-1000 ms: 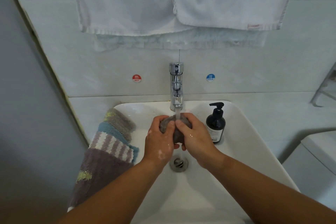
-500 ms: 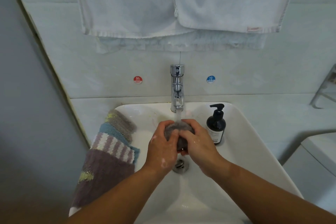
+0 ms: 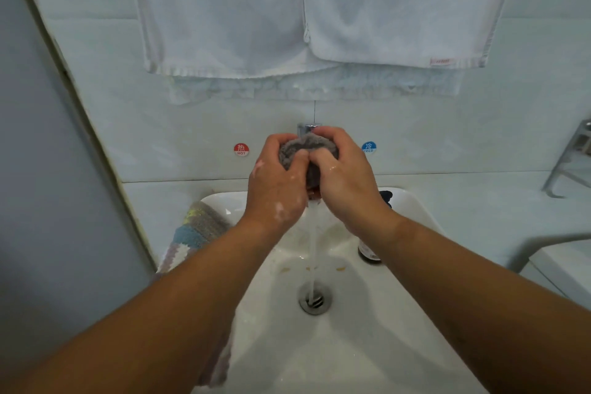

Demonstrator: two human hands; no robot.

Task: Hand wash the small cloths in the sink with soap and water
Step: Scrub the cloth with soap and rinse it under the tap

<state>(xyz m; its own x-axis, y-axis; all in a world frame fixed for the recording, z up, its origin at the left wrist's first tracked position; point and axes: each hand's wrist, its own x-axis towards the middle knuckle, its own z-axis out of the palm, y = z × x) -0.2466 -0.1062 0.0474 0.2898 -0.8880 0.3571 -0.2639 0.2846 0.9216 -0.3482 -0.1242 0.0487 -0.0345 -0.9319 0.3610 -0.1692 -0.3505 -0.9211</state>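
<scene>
Head view: left hand (image 3: 276,189) and right hand (image 3: 345,182) grip one grey cloth (image 3: 300,150) above the sink (image 3: 351,345), fingers curled round it, thumbs pressing its front. It is wet, ribbed and wadded into a ball. One striped cloth (image 3: 201,227) drapes over the sink's left rim; two white towels (image 3: 224,9) hang above the sink.

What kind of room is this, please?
Most likely a bathroom: a white ceramic sink with water running into its drain, two white towels hanging above it, a round red HOT sticker and a blue COLD sticker.
</scene>
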